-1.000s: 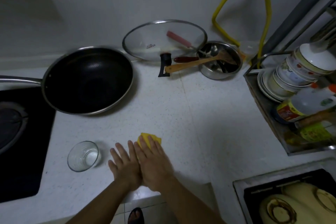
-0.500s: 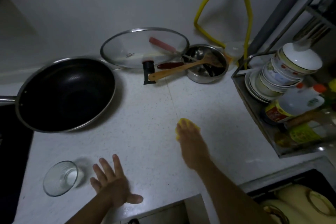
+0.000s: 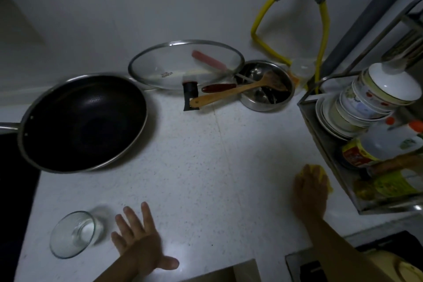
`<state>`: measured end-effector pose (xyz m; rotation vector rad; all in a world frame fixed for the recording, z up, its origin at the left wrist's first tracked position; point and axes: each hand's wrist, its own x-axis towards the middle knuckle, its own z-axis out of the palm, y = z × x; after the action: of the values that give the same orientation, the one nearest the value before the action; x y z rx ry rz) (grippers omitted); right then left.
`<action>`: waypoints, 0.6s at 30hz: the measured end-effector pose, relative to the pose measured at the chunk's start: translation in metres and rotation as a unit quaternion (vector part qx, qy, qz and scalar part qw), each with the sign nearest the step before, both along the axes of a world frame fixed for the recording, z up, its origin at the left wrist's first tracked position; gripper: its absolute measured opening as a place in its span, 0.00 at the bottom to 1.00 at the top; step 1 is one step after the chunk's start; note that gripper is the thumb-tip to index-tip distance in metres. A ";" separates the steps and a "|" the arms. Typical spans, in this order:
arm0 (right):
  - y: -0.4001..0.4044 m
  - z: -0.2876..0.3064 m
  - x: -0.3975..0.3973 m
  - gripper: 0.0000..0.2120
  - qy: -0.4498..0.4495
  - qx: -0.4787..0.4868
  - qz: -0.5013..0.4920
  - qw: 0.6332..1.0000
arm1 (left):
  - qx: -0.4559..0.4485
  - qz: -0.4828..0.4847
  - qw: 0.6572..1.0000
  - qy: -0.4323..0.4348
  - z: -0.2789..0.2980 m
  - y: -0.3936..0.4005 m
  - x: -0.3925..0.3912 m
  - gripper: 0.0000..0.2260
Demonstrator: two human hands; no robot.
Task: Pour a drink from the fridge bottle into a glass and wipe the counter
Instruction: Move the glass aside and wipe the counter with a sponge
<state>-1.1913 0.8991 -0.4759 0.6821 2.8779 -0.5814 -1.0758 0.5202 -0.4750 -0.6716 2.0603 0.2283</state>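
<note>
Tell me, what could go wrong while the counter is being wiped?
1. The right hand presses the yellow cloth close beside the metal dish rack of stacked bowls and bottles; a wide swipe might bump it.
2. The clear drinking glass stands near the counter's front edge, just beside the open left hand; a careless nudge could tip or push it off.

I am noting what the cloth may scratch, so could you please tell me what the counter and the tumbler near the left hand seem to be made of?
The speckled white counter looks like polished stone or composite: fine dark flecks, a glossy reflection and a seam. The small clear tumbler looks like glass: transparent, with a thick bright rim.
</note>
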 end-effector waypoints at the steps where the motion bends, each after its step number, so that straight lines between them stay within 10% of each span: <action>1: -0.002 0.000 -0.005 0.25 -0.007 -0.002 0.002 1.000 | 0.003 0.001 1.000 -0.007 -0.001 -0.001 0.000 0.78; 18: -0.215 -0.020 -0.009 0.29 0.083 0.003 0.447 0.891 | 0.017 -0.016 1.000 -0.007 0.015 0.003 -0.003 0.76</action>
<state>-1.2004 0.6836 -0.4961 -0.7255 2.8871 -0.4796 -1.0783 0.5229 -0.4602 -0.6182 2.0474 0.2393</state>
